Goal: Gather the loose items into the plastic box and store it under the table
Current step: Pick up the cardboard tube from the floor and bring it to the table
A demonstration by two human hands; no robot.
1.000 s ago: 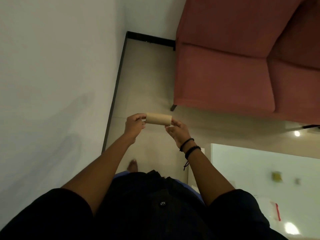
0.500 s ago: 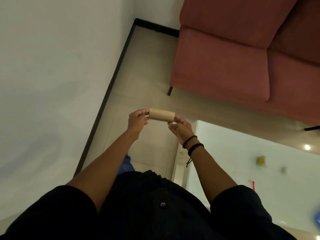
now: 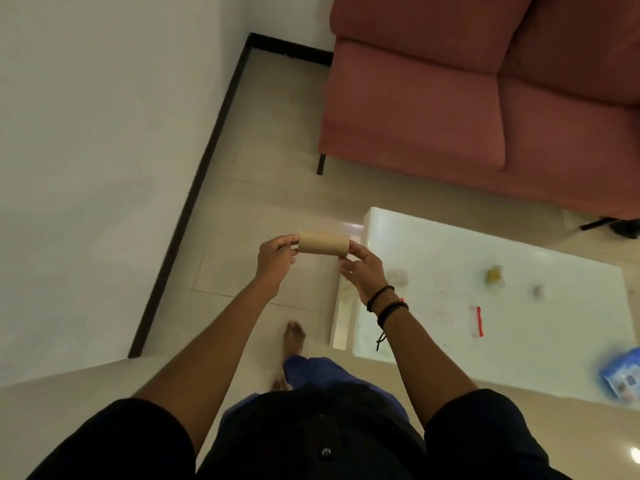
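Beside white table [image 3: 519,362], left hand [image 3: 275,259] and right hand [image 3: 363,271] pinch cardboard tube [image 3: 323,242] by its ends.

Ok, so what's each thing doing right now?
tube: level in the air, pinched at both ends.
left hand: pinches the tube's left end.
right hand: pinches the tube's right end.
table: stands on the floor, small things on top.
red stick: lies flat on the table.
yellow bit: on the table, blurred.
blue packet: at the table's edge, blurred.
sofa: stands beyond the table.
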